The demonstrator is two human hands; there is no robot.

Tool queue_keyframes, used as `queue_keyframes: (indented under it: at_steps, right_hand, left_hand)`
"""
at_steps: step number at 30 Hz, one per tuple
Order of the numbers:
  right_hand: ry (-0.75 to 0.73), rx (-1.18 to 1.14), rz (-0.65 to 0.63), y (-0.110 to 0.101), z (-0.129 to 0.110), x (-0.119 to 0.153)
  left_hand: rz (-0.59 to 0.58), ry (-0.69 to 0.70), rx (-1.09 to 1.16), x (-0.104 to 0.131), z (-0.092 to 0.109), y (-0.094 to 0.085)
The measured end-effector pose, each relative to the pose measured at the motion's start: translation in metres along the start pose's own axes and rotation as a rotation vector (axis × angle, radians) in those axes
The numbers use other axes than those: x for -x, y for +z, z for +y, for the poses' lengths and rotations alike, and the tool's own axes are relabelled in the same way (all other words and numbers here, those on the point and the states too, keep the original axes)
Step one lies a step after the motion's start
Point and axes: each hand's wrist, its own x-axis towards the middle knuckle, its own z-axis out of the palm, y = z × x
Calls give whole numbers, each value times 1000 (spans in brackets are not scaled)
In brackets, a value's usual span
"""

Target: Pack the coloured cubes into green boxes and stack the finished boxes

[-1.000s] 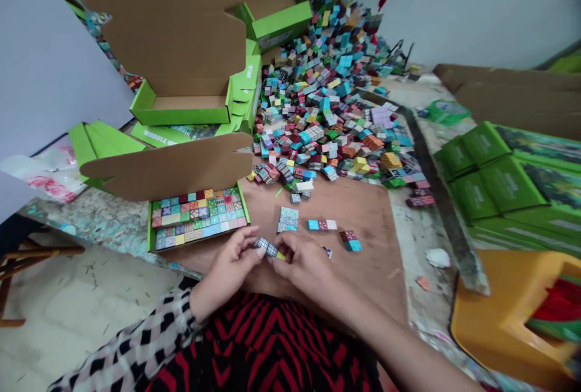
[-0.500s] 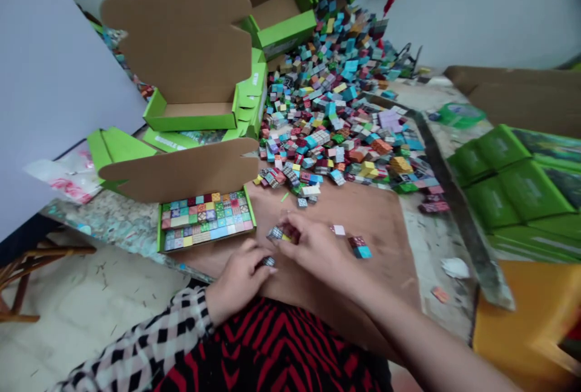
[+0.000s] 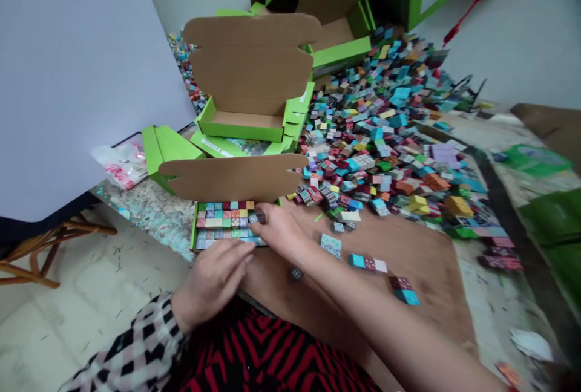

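Observation:
A green box (image 3: 193,236) with its brown lid raised holds rows of small patterned blocks (image 3: 222,222). My right hand (image 3: 278,228) reaches over its right end, fingers closed on a dark checked block (image 3: 256,216). At the box's front edge rests my left hand (image 3: 215,277), fingers stretched out and holding nothing. A dark patterned block (image 3: 296,274) lies on the brown board (image 3: 363,319) below my right forearm. Farther right on the board are a pale blue patterned block (image 3: 331,245), a short row of blocks (image 3: 368,263) and a dark red and blue pair (image 3: 403,290).
A large heap of coloured blocks (image 3: 376,150) covers the table behind the board. An open green box (image 3: 245,129) stands behind the filled one, with more boxes at the back. A metal bar (image 3: 512,216) runs along the right, near green tape (image 3: 535,159).
The view has swung left. My right hand has moved from the board to the filled box. My left hand has let go of a small dark block and opened beside the box.

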Motion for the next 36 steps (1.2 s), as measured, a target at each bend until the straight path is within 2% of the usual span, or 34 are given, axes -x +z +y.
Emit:
queue_keyframes:
  at_steps: [2, 5, 7, 11, 20, 22, 24, 27, 28, 31, 33, 36]
  right_hand:
    - [-56, 3, 4, 5, 6, 3]
    - [-95, 135, 3, 10, 12, 8]
    - [-96, 234, 1, 11, 12, 10]
    - [-113, 395, 36, 9, 7, 9]
    - [-238, 460, 118, 15, 14, 4]
    - [-264, 405, 135, 5, 21, 7]
    - [-261, 279, 203, -15, 33, 13]
    - [-155, 83, 309, -52, 60, 29]
    - [-108, 54, 306, -63, 70, 36]
    - [10, 38, 147, -80, 97, 60]
    - [46, 79, 46, -79, 108, 74]
    - [38, 169, -27, -65, 113, 85]
  left_hand:
    - [8, -122, -130, -4, -18, -6]
    - [-84, -222, -306, -11, -39, -6]
    - [-156, -247, -377, -15, -46, -3]
    - [-232, -249, -433, -19, -46, -1]
    - [-216, -242, -465, -21, -43, 1]
    - [-221, -241, -470, -21, -42, 1]
    - [-225, -234, -476, -21, -42, 1]
    - [-213, -217, -491, -21, -40, 0]
    - [-206, -206, -488, -22, -39, 0]
    - [-211, -151, -447, -27, -35, 3]
    - [-238, -105, -428, -32, -34, 6]
    - [-288, -46, -461, -39, -35, 11]
